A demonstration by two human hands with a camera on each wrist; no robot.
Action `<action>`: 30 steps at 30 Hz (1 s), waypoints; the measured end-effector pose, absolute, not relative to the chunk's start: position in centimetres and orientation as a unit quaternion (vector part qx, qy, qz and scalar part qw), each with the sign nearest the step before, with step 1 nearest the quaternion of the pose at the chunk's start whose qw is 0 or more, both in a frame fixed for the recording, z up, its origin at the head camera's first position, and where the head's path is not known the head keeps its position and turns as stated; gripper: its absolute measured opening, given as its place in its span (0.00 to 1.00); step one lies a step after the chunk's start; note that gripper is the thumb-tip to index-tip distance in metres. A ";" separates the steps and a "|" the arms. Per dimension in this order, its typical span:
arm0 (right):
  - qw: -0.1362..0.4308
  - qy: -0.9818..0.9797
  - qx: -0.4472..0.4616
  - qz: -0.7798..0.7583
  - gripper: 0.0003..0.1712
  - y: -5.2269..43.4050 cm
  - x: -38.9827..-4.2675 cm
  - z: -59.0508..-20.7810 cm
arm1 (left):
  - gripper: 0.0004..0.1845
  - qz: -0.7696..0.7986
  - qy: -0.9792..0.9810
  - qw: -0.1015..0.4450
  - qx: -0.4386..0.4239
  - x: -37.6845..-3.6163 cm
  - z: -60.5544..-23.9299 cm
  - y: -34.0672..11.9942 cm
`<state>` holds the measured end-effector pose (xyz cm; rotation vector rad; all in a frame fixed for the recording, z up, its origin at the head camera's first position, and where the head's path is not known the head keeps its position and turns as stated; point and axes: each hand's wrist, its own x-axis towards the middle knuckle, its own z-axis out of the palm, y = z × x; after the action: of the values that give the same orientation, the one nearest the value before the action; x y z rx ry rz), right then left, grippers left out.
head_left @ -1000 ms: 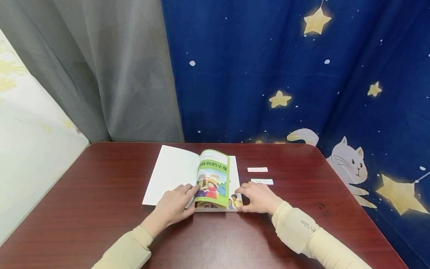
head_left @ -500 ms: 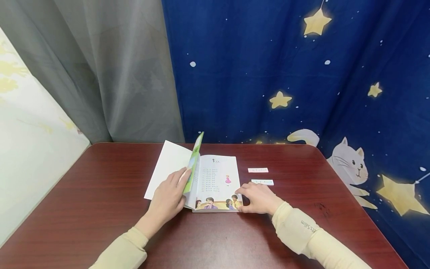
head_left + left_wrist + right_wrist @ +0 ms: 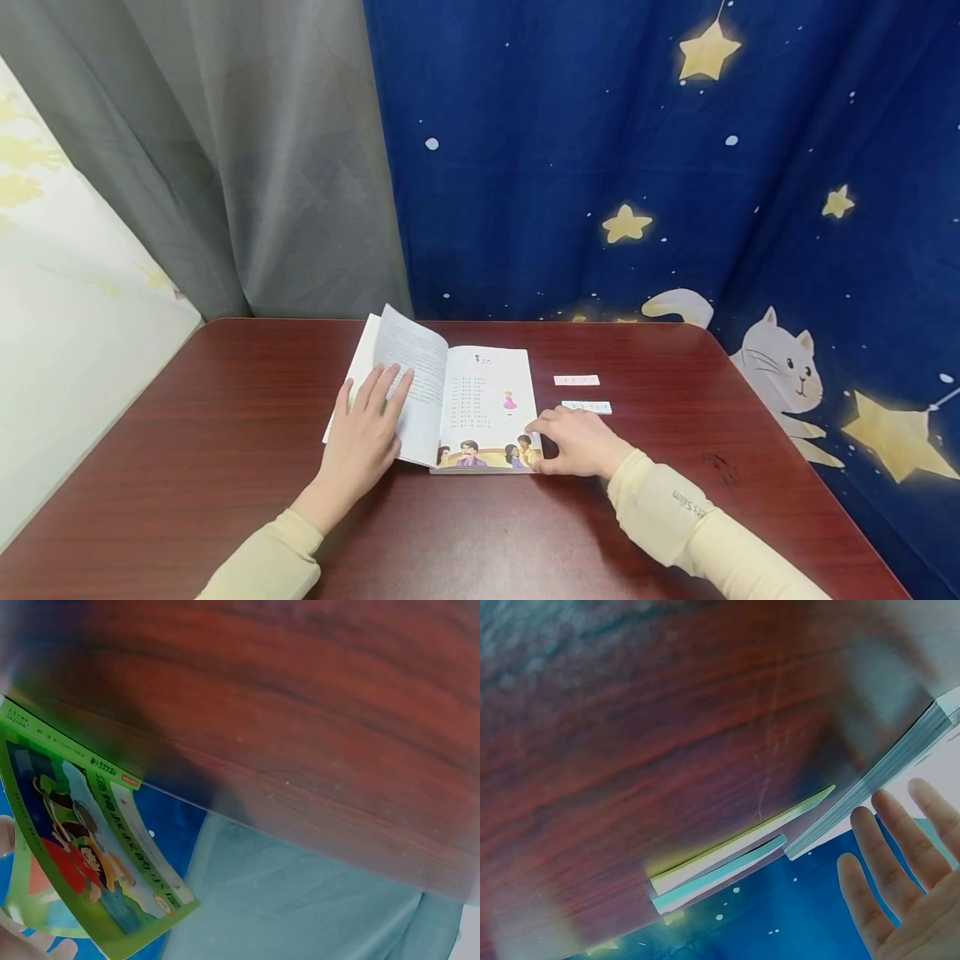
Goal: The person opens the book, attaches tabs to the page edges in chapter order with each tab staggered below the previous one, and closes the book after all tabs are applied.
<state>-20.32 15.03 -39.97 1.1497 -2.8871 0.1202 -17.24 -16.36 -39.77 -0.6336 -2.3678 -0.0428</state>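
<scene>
An open book [image 3: 480, 408] lies on the table, its right page showing lines of print, a small pink figure and cartoon people along the bottom. My left hand [image 3: 363, 433] rests with spread, extended fingers against the raised left leaf [image 3: 420, 358], which leans over a white page. In the left wrist view, a green illustrated cover-like page [image 3: 97, 840] stands tilted, with fingertips [image 3: 7, 836] at its left. My right hand [image 3: 577, 442] touches the book's lower right edge, thumb and index finger apart. The right wrist view shows its fingers extended beside the page block [image 3: 870, 787].
Two thin paper strips, one pinkish [image 3: 576, 380] and one bluish white [image 3: 587, 407], lie right of the book on the dark red wooden table [image 3: 247, 400]. Behind the table hang a grey curtain [image 3: 300, 167] and a blue starry curtain [image 3: 525, 167].
The green illustrated leaf has swung from the right side over to the left, baring the printed page with cartoon people. My left hand moved left with it; the right hand stayed put.
</scene>
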 end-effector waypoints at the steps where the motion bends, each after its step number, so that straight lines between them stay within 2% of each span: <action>1: 0.016 -0.928 0.370 0.038 0.26 15.0 -20.3 -40.0 | 0.43 -0.015 -0.910 0.337 -0.240 -17.2 -39.8 -16.4; 9: 0.005 -0.930 0.365 0.039 0.27 15.0 -20.4 -40.1 | 0.39 -0.002 -0.923 0.312 -0.226 -17.2 -39.9 -16.7; 24: 0.008 -0.929 0.368 0.041 0.26 14.9 -20.4 -40.1 | 0.23 0.051 -0.946 0.267 -0.175 -16.7 -40.6 -16.8; 30: 0.010 -0.929 0.368 0.039 0.26 15.0 -20.4 -40.1 | 0.18 0.038 -0.947 0.239 -0.211 -16.7 -41.1 -16.0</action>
<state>-20.44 14.97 -40.14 1.1481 -2.9000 0.1217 -16.68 -16.05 -41.05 -0.5777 -2.5924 0.1048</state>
